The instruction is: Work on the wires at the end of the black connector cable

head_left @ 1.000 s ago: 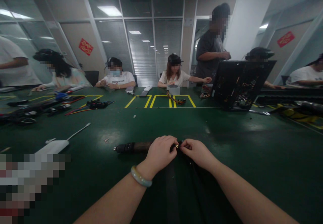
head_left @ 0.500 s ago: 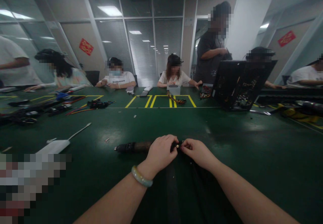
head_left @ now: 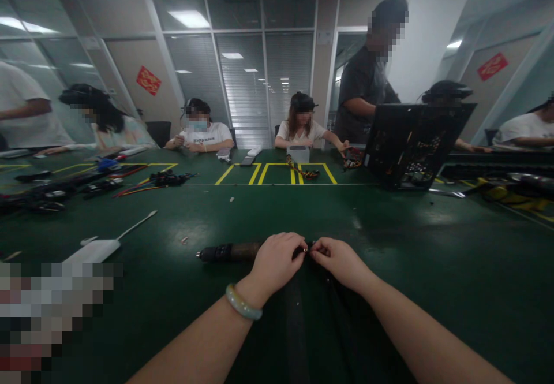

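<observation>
Both hands meet over the table. My left hand is closed, with thumb and forefinger on a small brass-coloured metal piece. On the other side of it, my right hand pinches something too small to make out, its fingertips almost touching those of the left. Something dark shows around the piece, mostly hidden by the fingers. A dark power screwdriver lies beside my left hand, its tip to the left and its back end hidden behind that hand.
A white adapter with a short cable lies to the left. Wire bundles and a black computer case stand farther back. Several people sit across the table; one person stands behind the case.
The brass-coloured piece has turned slightly and shows less between my fingertips; my hands barely moved. Across the table, a seated person's hand reaches farther toward the case, and the standing person has shifted right.
</observation>
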Demonstrator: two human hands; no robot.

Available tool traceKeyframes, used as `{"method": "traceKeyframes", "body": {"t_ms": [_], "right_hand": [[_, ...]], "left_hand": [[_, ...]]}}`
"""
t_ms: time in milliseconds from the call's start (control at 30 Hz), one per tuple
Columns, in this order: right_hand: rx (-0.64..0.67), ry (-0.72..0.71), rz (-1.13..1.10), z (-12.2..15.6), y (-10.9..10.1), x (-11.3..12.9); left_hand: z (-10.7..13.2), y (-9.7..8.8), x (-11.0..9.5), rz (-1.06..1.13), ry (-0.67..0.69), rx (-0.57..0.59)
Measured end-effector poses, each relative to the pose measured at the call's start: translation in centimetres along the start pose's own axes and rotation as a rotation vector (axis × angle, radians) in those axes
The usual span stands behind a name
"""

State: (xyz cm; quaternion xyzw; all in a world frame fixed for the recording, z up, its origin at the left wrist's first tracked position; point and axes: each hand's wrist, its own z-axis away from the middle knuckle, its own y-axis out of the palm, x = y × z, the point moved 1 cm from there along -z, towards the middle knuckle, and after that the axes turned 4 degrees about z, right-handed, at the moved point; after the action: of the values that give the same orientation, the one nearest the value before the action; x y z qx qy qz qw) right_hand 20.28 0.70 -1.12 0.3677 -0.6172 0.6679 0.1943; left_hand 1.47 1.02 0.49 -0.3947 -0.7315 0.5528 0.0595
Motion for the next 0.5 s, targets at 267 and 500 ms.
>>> {"method": "traceKeyframes", "body": {"t_ms": [267,500], "right_hand": [[-0.006,0.005,0.026,-0.03,-0.06,0.11],[-0.018,-0.014,0.047,-0.03,0.02,0.06]], "left_hand": [[0.0,0.17,0.02,-0.005,0.018,-0.011],[0.02,0.11,0.0,-0.012,0.024,-0.015]]}}
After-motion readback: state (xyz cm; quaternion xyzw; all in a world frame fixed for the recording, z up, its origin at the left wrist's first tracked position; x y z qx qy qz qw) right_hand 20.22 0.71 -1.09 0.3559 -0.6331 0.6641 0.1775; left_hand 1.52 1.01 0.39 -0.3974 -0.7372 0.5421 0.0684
